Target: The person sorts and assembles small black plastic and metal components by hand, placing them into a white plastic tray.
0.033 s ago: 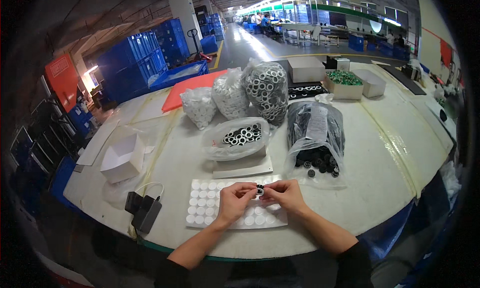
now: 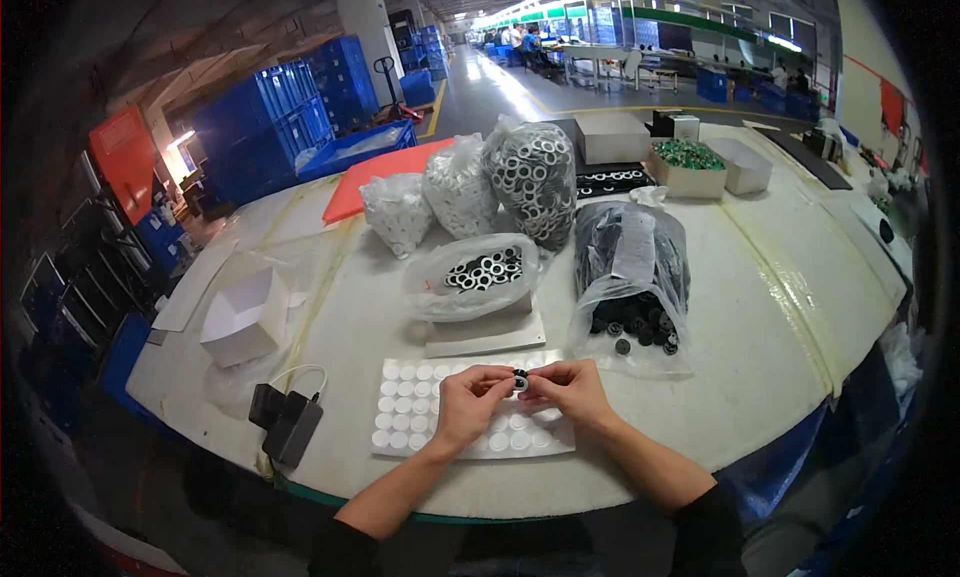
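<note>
My left hand (image 2: 468, 405) and my right hand (image 2: 572, 391) meet over a white tray (image 2: 384, 424) with rows of round white pieces. Between their fingertips they pinch a small round black part with a pale ring (image 2: 520, 380). Fingers partly cover it, so its exact kind is hard to make out. Beyond the tray, an open plastic bag (image 2: 425, 299) holds black-and-white rings (image 2: 485, 271). To the right lies a clear bag (image 2: 632, 252) of black round parts, several of them (image 2: 640, 329) at its mouth.
Full bags of white pieces (image 2: 462, 192) and of rings (image 2: 530, 177) stand at the back. A box of green parts (image 2: 690, 182) sits back right. On the left are an empty white box (image 2: 243, 319) and a black power adapter (image 2: 293, 429) with a white cable.
</note>
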Demonstrator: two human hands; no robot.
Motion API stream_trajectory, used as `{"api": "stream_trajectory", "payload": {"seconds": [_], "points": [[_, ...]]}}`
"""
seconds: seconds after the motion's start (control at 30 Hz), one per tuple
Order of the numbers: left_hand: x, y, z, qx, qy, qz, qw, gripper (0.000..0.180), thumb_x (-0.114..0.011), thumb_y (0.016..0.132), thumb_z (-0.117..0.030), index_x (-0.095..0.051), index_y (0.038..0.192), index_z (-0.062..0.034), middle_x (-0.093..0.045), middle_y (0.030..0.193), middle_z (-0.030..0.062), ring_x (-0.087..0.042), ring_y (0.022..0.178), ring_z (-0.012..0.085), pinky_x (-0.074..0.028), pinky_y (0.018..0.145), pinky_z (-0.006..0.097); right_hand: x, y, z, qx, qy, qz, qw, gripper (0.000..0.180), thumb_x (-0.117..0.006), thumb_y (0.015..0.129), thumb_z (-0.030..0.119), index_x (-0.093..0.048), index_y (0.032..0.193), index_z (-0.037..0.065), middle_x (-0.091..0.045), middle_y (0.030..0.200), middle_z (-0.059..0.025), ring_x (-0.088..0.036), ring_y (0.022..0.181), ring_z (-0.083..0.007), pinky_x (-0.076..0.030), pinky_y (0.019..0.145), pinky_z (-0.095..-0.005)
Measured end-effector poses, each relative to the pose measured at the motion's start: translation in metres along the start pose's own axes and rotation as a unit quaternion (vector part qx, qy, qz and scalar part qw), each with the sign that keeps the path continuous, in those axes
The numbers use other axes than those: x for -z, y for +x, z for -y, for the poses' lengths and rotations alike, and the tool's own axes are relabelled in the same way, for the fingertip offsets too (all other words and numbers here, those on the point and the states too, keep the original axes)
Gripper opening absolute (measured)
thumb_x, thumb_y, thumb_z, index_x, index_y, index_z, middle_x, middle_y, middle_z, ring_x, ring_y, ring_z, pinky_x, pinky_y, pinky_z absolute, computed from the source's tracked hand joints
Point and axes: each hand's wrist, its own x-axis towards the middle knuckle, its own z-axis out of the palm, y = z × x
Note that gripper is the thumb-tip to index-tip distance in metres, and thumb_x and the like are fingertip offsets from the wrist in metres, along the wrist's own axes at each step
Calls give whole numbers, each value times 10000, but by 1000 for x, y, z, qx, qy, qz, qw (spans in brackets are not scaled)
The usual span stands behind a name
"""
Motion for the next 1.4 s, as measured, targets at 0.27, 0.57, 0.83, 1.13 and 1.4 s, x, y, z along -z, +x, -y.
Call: {"api": "stream_trajectory", "payload": {"seconds": [0.27,0.57,0.83,1.13,1.4], "points": [[2,-2,0,5,38,-12,999,98,-639,824,-27,-657,887,46,-672,831,75,-639,728,120,-528,665,234,-3,-4,9,-2,-3,11,1000,196,-620,846,29,-613,995,-98,-663,841,-146,-668,764,-203,-572,675,-295],[0,-3,-5,31,-80,37,996,129,-637,820,-1,-617,937,50,-654,847,107,-642,732,141,-546,662,243,-3,-5,0,39,-42,-34,998,111,-645,814,42,-622,840,-64,-651,733,-98,-649,634,-150,-530,567,-246],[0,-3,-7,38,2,47,998,106,-626,814,14,-609,909,56,-643,807,86,-624,702,127,-531,654,238,-4,-7,1,44,-76,-5,996,102,-642,810,40,-610,800,-56,-643,703,-92,-639,612,-136,-523,549,-241],[-2,-8,4,20,-63,46,997,140,-632,808,-2,-611,937,48,-647,844,84,-624,719,123,-529,680,252,-11,-8,-2,90,-25,-52,994,137,-671,802,78,-623,794,-50,-649,713,-71,-611,611,-99,-498,552,-224],[4,-1,-20,3,82,111,990,82,-655,781,-38,-649,823,32,-639,723,21,-557,648,58,-445,570,194,1,-11,17,175,-261,28,949,104,-666,750,81,-656,765,-22,-631,640,-32,-573,579,-68,-468,526,-210]]}}
